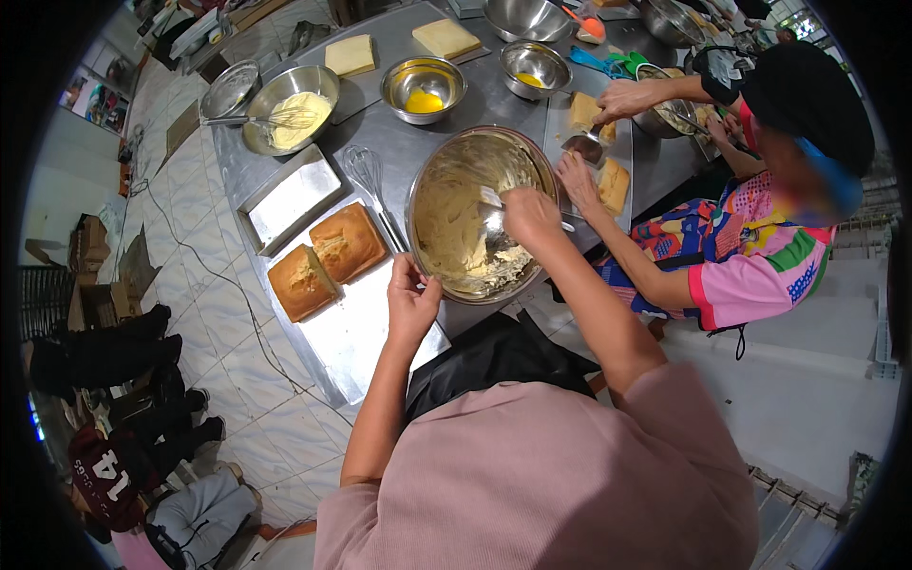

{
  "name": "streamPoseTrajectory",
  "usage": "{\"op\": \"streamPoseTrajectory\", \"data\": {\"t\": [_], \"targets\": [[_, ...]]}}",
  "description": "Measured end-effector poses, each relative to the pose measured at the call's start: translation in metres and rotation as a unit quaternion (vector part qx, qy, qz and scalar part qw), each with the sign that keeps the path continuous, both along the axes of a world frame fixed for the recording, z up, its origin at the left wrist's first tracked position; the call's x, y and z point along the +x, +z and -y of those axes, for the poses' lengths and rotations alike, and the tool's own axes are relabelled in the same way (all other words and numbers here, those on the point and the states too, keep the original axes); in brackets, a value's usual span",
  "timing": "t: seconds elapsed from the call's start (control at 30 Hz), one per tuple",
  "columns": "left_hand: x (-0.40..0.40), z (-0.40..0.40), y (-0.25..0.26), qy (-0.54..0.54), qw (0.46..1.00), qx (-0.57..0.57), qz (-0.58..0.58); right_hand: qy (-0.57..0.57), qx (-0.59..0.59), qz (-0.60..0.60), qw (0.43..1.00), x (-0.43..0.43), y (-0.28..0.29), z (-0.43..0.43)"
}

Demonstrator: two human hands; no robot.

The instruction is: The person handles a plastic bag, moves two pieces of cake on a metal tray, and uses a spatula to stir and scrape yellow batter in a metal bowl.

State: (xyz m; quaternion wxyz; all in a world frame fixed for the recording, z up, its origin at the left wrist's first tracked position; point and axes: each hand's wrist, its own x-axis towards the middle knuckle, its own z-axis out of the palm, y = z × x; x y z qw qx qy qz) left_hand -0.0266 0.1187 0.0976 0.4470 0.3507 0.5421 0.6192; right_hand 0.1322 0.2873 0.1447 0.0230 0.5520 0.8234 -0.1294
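Observation:
A large stainless steel mixing bowl [452, 206] stands before me at the table's edge, its inside coated with pale batter [445, 231]. My left hand [415, 299] grips the bowl's near-left rim, thumb on the near side. Inside the bowl, my right hand [531, 222] is closed around a metal utensil [493, 222] whose lower part is in the batter; its exact kind is partly hidden by my fingers. Thicker, crumbly mixture [506, 260] clings to the near-right wall. A wire whisk [370, 178] lies just left of the bowl, its handle running toward my left hand.
Left are two loaf cakes [349, 242] on a metal sheet [377, 342] and a rectangular pan [292, 199]. Behind stand a batter bowl [306, 107] and bowls with yellow liquid [423, 89], [531, 68]. At right, a co-worker's hand [578, 182] handles cut loaves [613, 187] with a scraper [586, 146].

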Motion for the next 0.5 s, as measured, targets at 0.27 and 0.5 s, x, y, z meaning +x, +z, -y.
{"op": "streamPoseTrajectory", "data": {"t": [0.27, 0.5], "targets": [[0.002, 0.001, 0.000, 0.026, 0.999, 0.002, 0.021, -0.013, -0.119, -0.039, 0.992, 0.006, 0.021, 0.029], [0.032, -0.001, 0.008, 0.060, 0.997, 0.005, -0.037, -0.138, -0.029, 0.033, 0.989, 0.032, -0.005, 0.014]]}}
